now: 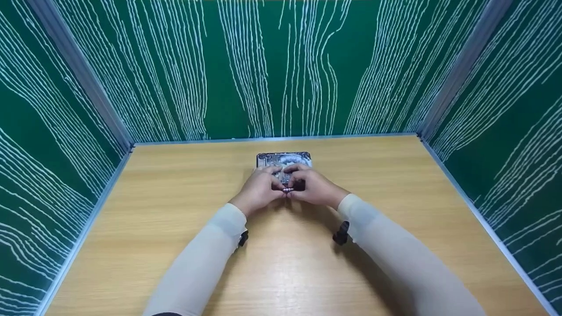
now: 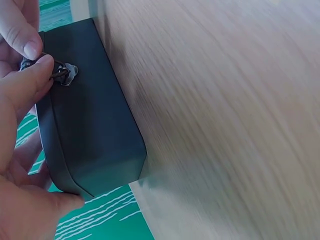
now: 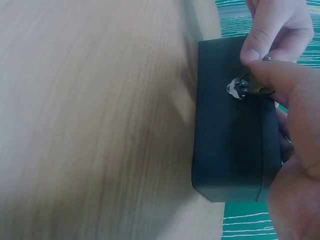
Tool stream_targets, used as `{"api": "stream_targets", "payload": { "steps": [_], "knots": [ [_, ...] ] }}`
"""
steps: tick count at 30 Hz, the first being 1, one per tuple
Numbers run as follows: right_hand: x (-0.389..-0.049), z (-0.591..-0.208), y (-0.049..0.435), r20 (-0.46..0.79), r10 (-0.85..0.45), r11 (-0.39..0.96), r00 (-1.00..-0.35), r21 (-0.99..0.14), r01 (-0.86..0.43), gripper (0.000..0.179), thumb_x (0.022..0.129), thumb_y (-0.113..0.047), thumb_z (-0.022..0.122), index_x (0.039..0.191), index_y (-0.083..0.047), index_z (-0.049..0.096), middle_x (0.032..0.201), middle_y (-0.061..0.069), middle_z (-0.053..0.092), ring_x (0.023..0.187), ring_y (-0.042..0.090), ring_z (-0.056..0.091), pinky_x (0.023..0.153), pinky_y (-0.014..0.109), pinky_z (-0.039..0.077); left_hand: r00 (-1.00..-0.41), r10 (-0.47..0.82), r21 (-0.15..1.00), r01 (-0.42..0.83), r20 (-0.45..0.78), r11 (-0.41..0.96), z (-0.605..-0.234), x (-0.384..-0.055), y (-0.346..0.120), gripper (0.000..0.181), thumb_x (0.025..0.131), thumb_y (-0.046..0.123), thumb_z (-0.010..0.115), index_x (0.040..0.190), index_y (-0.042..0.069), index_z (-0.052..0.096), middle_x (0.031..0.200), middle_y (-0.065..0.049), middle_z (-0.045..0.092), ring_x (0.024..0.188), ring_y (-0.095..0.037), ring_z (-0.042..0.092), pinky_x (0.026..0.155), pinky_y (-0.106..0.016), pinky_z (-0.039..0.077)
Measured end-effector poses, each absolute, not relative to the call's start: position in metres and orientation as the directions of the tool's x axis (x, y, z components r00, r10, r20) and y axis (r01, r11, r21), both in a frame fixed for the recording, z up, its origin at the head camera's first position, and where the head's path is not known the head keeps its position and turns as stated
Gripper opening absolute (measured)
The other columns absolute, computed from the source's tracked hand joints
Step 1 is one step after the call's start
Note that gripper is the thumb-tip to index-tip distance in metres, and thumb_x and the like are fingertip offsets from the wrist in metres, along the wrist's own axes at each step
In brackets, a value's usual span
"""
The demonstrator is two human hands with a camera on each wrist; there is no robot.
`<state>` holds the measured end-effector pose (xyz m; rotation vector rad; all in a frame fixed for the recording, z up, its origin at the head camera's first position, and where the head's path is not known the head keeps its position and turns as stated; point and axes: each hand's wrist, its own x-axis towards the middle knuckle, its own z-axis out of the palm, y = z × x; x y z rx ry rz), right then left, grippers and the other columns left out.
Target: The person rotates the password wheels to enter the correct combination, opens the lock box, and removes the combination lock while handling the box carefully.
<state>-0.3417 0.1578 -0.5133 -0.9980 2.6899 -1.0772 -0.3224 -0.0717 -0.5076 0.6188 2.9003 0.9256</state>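
Observation:
A small dark box [image 2: 95, 110] with a patterned lid [image 1: 287, 159] rests on the table. Its near side carries a metal fastener [image 3: 235, 88] with a thin dark loop of cord [image 2: 59, 66] at it. My left hand [image 1: 260, 189] is at the box's left part, thumb and fingertip pinching the cord, another finger touching the end of the box. From the other side my right hand [image 1: 317, 186] pinches the cord too, its thumb close to the left thumb. Several small pale beads [image 1: 287, 190] show between the hands. The fingers partly hide what is pinched.
The wooden table [image 1: 281, 263] reaches to green walls [image 1: 237, 66] with white wavy lines on the far side and both flanks. Grey posts [image 1: 88, 74] stand at the back corners. A dark wrist device [image 1: 341, 232] sits at the right sleeve.

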Motion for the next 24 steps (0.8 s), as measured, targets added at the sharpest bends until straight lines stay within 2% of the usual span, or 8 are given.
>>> {"api": "stream_targets", "payload": {
  "steps": [6, 16, 24],
  "knots": [
    [-0.343, -0.514, 0.157, 0.138, -0.581, 0.558, -0.802, -0.651, -0.516, 0.011, 0.097, -0.016, 0.089, 0.102, -0.014, 0.079, 0.164, 0.013, 0.058, 0.154, 0.041, 0.057, 0.132, 0.053, 0.047, -0.925, 0.375, 0.569, 0.337, 0.053, 0.750, -0.504, -0.323, -0.072, 0.011, 0.097, 0.027, 0.092, 0.103, 0.017, 0.092, 0.176, -0.004, 0.053, 0.167, -0.038, 0.042, 0.143, -0.055, 0.026],
    [-0.333, -0.523, 0.150, 0.096, -0.579, 0.566, -0.809, -0.667, -0.485, 0.009, 0.098, -0.018, 0.088, 0.100, -0.019, 0.079, 0.166, 0.011, 0.057, 0.156, 0.041, 0.055, 0.134, 0.054, 0.044, -0.922, 0.386, 0.550, 0.335, 0.026, 0.765, -0.510, -0.315, -0.079, 0.008, 0.096, 0.024, 0.093, 0.101, 0.017, 0.092, 0.177, -0.007, 0.053, 0.165, -0.044, 0.044, 0.142, -0.059, 0.027],
    [-0.342, -0.514, 0.157, 0.139, -0.584, 0.546, -0.800, -0.661, -0.514, 0.011, 0.097, -0.017, 0.089, 0.098, -0.015, 0.079, 0.162, 0.013, 0.059, 0.153, 0.041, 0.057, 0.134, 0.055, 0.044, -0.927, 0.373, 0.567, 0.329, 0.041, 0.755, -0.503, -0.322, -0.070, 0.006, 0.095, 0.020, 0.093, 0.099, 0.016, 0.091, 0.177, -0.006, 0.053, 0.167, -0.043, 0.041, 0.143, -0.058, 0.025]
  ]
}}
